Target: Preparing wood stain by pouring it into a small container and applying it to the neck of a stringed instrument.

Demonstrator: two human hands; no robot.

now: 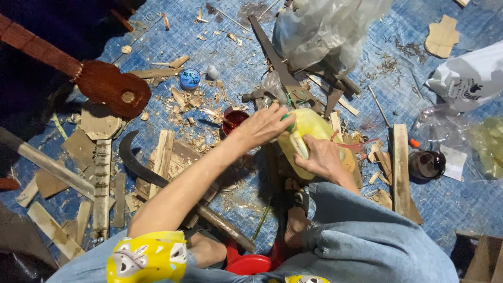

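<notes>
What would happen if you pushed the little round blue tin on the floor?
The round blue tin lies flat among wood shavings, so it would probably slide, not roll. It looks small, likely light. On its edge, it might roll away.

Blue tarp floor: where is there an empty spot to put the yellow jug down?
The blue tarp looks barest at lower right, between the upright wooden plank and the brown jar. Another fairly open strip lies between the plastic bag and the white bag. Around the yellow jug and small guitar, scraps and shavings crowd everything.
</notes>
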